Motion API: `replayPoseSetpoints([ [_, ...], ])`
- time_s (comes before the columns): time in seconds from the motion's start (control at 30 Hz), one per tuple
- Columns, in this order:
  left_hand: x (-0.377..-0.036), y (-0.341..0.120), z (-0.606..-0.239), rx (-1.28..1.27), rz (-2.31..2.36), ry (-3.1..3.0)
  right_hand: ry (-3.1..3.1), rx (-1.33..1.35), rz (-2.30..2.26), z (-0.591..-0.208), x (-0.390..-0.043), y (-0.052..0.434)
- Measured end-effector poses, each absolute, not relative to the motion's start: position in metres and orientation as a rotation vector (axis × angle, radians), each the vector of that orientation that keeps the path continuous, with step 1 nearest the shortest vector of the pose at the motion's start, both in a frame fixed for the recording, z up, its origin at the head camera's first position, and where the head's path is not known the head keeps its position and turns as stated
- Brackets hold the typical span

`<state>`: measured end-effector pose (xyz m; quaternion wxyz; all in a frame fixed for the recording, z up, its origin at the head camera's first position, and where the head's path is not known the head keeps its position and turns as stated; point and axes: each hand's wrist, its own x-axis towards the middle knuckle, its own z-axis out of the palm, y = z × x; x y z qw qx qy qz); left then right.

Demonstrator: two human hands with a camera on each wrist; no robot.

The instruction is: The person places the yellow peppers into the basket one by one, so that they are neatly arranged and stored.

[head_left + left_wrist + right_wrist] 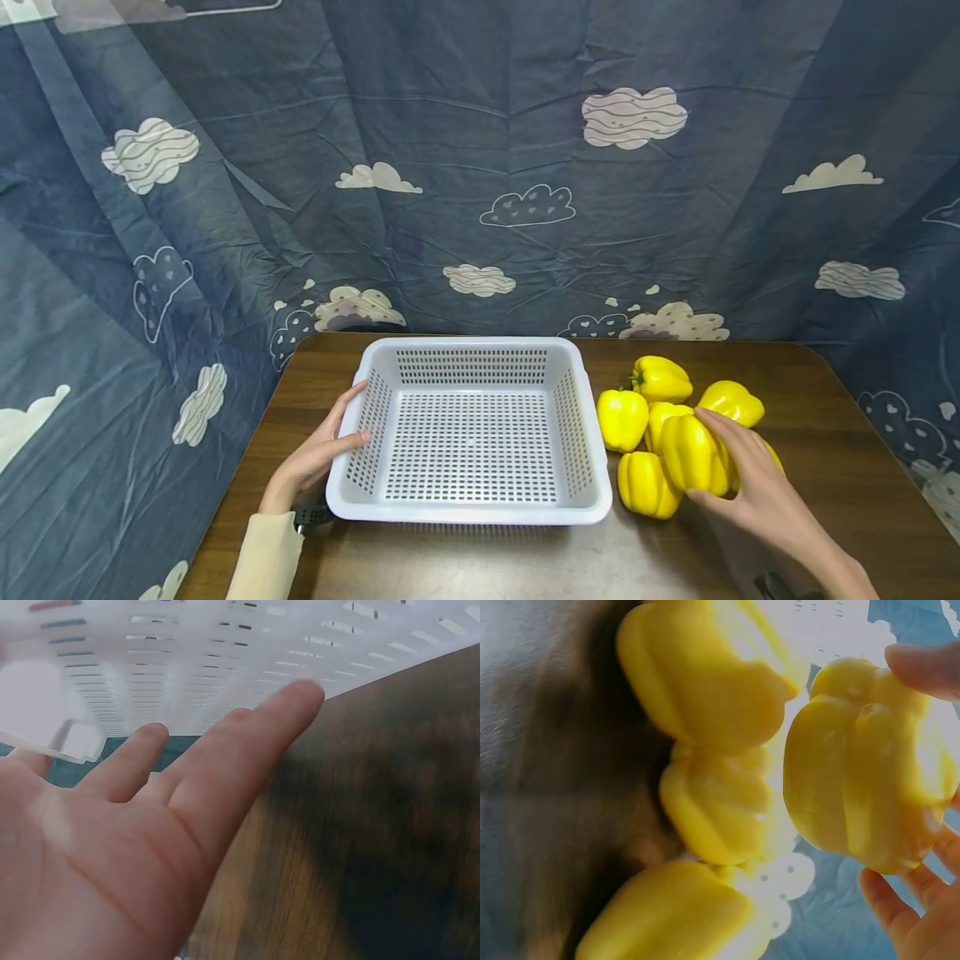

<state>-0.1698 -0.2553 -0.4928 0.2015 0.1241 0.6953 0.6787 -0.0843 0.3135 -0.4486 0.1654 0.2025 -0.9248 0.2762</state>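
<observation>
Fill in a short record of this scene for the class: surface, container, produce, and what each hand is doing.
surface: brown wooden table
container: white slotted basket, nothing in it
produce: yellow peppers in a pile right of the basket
held pepper: one pepper, raised above the pile
left hand: left hand rests on the basket's left wall, fingers straight
right hand: right hand grips the held pepper, fingers curled round it
backdrop: blue cloth with clouds

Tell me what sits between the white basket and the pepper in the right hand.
Head view: two other yellow bell peppers lie between the white perforated plastic basket and the held yellow pepper.
</observation>
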Motion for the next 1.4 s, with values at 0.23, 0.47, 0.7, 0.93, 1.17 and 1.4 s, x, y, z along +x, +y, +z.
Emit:
replayPoseSetpoints([
  [0.23, -0.171, -0.255, -0.491, 0.348, 1.908, 1.898, -2.651, 0.589, 0.846, -0.439, -0.093, 0.302],
  [0.47, -0.172, -0.256, -0.490, 0.351, 1.910, 1.868, -2.635, 0.631, 0.857, -0.428, -0.103, 0.288],
  [0.7, -0.173, -0.257, -0.491, 0.359, 1.906, 1.856, -2.670, 0.622, 0.939, -0.415, -0.113, 0.271],
  [0.93, -0.174, -0.257, -0.489, 0.330, 1.893, 1.849, -2.678, 0.678, 0.962, -0.405, -0.123, 0.253],
  [1.17, -0.176, -0.258, -0.489, 0.330, 1.890, 1.850, -2.694, 0.747, 0.936, -0.400, -0.134, 0.233],
  [1.4, -0.177, -0.258, -0.491, 0.359, 1.898, 1.841, -2.680, 0.823, 0.967, -0.396, -0.146, 0.213],
])
